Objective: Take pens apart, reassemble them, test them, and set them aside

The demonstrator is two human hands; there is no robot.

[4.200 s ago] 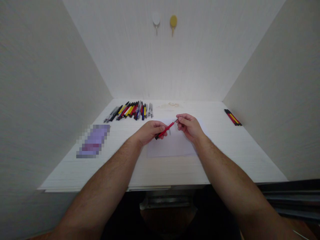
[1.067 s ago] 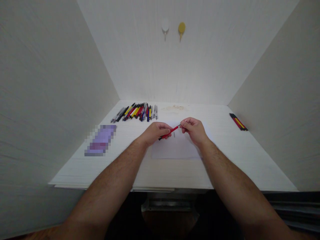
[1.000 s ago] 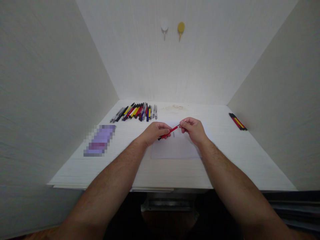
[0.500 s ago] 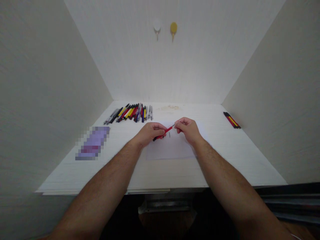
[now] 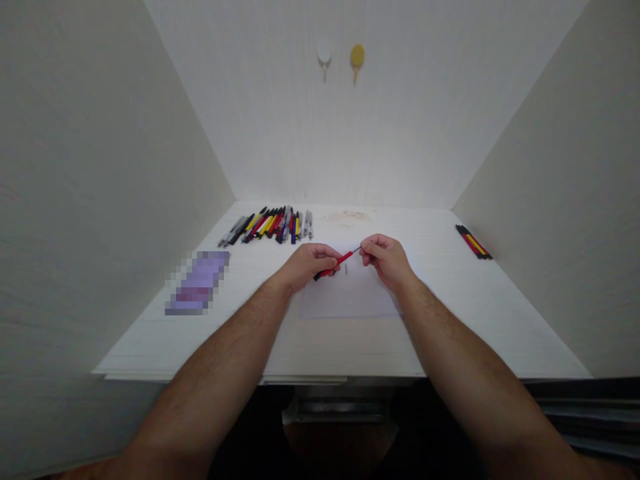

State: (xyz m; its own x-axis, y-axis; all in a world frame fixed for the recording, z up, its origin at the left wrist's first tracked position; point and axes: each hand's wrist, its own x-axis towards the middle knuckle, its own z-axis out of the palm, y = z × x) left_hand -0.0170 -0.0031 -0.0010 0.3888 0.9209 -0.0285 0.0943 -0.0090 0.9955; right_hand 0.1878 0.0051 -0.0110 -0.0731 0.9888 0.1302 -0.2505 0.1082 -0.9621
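My left hand (image 5: 314, 265) is closed around a red pen barrel (image 5: 345, 258), tilted so its open end points up and right. The pen's black end (image 5: 319, 275) sticks out below my fingers. In a pinch, my right hand (image 5: 385, 257) grips a thin dark ink refill (image 5: 357, 249), which runs into the barrel's open end. Both hands are over a white sheet of paper (image 5: 350, 303). A small greyish piece, perhaps a spring, (image 5: 346, 269) shows just below the barrel; its kind is hard to make out.
Several pens (image 5: 270, 225) in mixed colours lie in a row at the back left. Another small group of pens (image 5: 473, 242) rests by the right wall. A blurred purple item (image 5: 200, 280) is at the left. Two hooks, white (image 5: 324, 52) and yellow (image 5: 357, 56), hang on the back wall.
The whole view has shifted slightly, so everything sits a little further right. A bit more of the refill shows between the barrel and my right fingers. Both grips are unchanged.
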